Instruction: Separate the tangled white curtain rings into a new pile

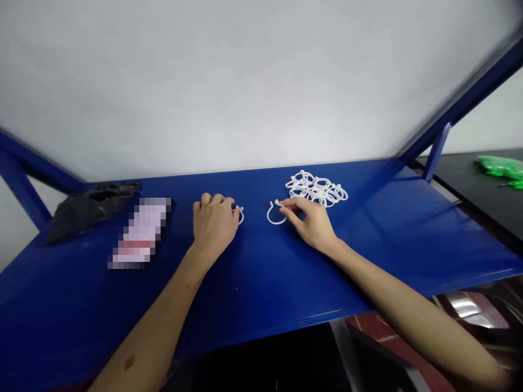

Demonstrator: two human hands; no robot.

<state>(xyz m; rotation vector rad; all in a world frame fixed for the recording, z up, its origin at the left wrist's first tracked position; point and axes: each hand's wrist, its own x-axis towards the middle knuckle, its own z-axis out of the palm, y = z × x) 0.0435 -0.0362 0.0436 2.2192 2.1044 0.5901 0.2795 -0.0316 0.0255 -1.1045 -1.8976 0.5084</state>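
My right hand (pixel 312 222) pinches an opened white plastic shower curtain ring (pixel 270 219) between thumb and fingertips, with the gap in the ring at its top. Over to the left, my left hand (pixel 216 220) rests low over the blue table with curled fingers. Another white curtain ring (pixel 241 216) shows at its thumb side, mostly hidden by the hand. Just beyond my right hand lies a loose pile of white curtain rings (pixel 316 186), several of them overlapping.
A blurred-out pinkish phone-like slab (pixel 141 228) lies left on the blue table (pixel 261 272), beside a crumpled black plastic bag (pixel 87 212). Blue metal braces (pixel 437 149) stand at both ends. A pale wall (pixel 253 87) closes the back. Green packaging (pixel 502 167) sits on a dark surface at right.
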